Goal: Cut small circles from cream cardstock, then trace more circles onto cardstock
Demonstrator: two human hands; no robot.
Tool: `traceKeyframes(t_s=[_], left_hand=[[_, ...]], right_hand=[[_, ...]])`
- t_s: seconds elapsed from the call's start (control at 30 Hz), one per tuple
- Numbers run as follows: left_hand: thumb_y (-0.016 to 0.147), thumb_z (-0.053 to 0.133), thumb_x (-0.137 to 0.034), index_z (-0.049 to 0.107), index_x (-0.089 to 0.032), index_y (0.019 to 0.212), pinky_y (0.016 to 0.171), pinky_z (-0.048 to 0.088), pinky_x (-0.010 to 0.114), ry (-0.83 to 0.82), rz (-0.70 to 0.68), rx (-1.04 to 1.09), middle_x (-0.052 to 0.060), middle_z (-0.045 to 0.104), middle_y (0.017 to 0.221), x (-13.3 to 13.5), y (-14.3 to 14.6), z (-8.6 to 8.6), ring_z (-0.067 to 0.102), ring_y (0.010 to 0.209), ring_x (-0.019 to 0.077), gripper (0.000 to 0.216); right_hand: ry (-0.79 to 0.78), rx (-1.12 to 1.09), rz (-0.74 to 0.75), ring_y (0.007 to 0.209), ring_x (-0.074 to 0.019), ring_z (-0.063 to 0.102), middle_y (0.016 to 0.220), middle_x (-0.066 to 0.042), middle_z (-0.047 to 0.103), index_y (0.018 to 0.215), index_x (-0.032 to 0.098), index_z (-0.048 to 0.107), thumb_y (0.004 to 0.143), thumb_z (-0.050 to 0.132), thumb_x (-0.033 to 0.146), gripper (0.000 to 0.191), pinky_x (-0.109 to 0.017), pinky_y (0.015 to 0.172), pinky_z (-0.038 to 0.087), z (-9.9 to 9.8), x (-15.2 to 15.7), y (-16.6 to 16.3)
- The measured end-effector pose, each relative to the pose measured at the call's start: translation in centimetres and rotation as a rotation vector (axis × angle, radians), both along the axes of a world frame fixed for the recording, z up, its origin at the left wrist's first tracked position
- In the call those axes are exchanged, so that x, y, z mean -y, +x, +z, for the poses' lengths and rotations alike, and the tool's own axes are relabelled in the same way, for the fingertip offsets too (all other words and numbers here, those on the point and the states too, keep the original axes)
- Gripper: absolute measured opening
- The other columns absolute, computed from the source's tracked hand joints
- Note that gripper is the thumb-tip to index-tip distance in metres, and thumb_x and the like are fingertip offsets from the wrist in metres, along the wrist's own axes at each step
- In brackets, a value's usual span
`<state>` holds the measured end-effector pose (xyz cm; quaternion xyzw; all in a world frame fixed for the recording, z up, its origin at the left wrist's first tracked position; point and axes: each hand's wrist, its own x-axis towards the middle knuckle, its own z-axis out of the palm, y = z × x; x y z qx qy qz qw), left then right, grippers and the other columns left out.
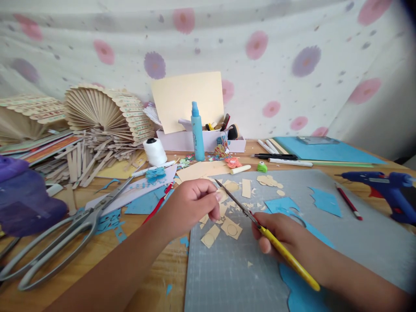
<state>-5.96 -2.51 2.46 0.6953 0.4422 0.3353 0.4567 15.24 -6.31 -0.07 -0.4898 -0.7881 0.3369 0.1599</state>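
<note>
My left hand is closed in a pinch on a small piece of cream paper, partly hidden by the fingers. In my right hand is a pair of scissors with slim metal blades and a long yellow handle. The blade tips reach up beside the paper and my left fingertips. Below my hands, cream scraps with drawn circles lie on the grey cutting mat. Cut cream discs are gathered farther back, and slivers of paper are scattered between.
Large metal scissors lie at left by a purple container. Behind stand a thread spool and a blue bottle. Blue paper pieces, a red pencil and a blue glue gun are at right.
</note>
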Motion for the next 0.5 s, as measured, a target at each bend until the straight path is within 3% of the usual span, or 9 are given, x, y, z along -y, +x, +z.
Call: traceKeyframes(t_s=[0.17,0.33,0.4,0.5], left_hand=[[0.079,0.052,-0.023,0.056,-0.019,0.055,0.057,0.043,0.023,-0.017,-0.021,0.026,-0.002,0.062,0.055,-0.2,0.0,0.0,0.055,0.053,0.0111,0.024],[0.081,0.048,-0.032,0.057,-0.018,0.06,0.059,0.043,0.024,-0.053,-0.002,0.039,0.0,0.062,0.062,-0.9,-0.4,-0.3,0.055,0.058,0.0123,0.027],[0.083,0.045,-0.036,0.051,-0.019,0.055,0.056,0.04,0.024,-0.101,-0.071,-0.072,-0.002,0.056,0.054,-1.4,-0.8,-0.7,0.049,0.052,0.0117,0.033],[0.083,0.041,-0.04,0.046,-0.019,0.052,0.052,0.035,0.025,-0.045,-0.161,-0.455,-0.003,0.048,0.049,-2.4,-1.3,-1.7,0.044,0.048,0.0123,0.038]], right_hand=[[-0.046,-0.084,-0.065,0.055,-0.0153,0.043,0.058,0.003,0.047,0.061,0.023,0.039,0.075,0.048,0.029,0.018,-0.026,0.052,0.032,-0.1,-0.4,-0.2],[0.023,-0.201,-0.045,0.055,-0.0136,0.037,0.062,0.004,0.04,0.071,0.022,0.041,0.084,0.045,0.045,0.026,-0.025,0.05,0.031,-0.8,-0.7,0.7],[0.029,-0.278,-0.061,0.053,-0.0127,0.036,0.063,0.004,0.04,0.072,0.022,0.043,0.085,0.043,0.054,0.035,-0.025,0.048,0.031,-1.4,-1.2,1.5],[-0.057,-0.441,-0.094,0.045,-0.0095,0.032,0.06,0.006,0.038,0.072,0.022,0.042,0.084,0.035,0.068,0.048,-0.023,0.041,0.028,-2.3,-1.9,2.5]])
